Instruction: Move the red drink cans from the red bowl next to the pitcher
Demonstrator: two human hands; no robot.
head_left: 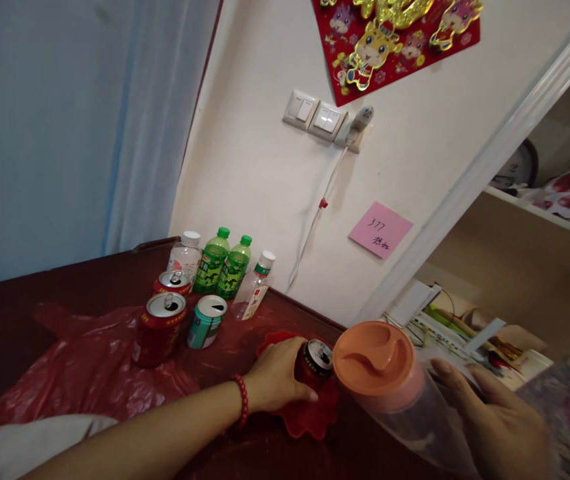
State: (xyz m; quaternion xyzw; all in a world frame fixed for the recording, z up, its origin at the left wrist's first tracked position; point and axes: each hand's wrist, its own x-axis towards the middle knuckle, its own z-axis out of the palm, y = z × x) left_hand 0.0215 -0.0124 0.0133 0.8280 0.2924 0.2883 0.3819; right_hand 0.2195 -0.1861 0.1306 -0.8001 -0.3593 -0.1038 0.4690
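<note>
My left hand (282, 373), with a red bead bracelet at the wrist, is closed around a small dark red drink can (317, 359). That can is open at the top and stands upright over a red scalloped tray (305, 423); whether its base touches the tray is hidden. My right hand (499, 420) grips a clear plastic pitcher (405, 413) by its handle side. An orange lid (375, 358) covers the pitcher, which is tilted with its top towards the can. Left of my left hand stand a teal can (207, 323) and two red cans, the nearer red can (161, 330) having its tab raised.
Behind the cans, against the wall, stand two green-capped bottles (213, 263) and two clear white-capped bottles (252, 290). A crumpled red plastic bag (99, 363) lies on the dark table (9, 320). A white cable (309, 233) hangs from the wall socket. Shelves (539, 220) are at right.
</note>
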